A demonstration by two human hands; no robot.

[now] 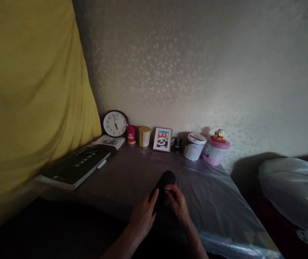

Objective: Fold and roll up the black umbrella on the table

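Note:
A long, soft-looking black bundle with a rounded far end lies slanted at the near edge of the table; its lower part is lost in the dark. My left hand grips it from the left, the index finger stretched along its side. On the right, my right hand has thumb and index finger pinched together against the bundle's right side. What small part the pinch holds is too dark to make out.
The table has a shiny cover. Along the wall stand a clock, a pink can, a yellow can, a panda picture frame, and two tubs. A green board lies left, beside a yellow curtain.

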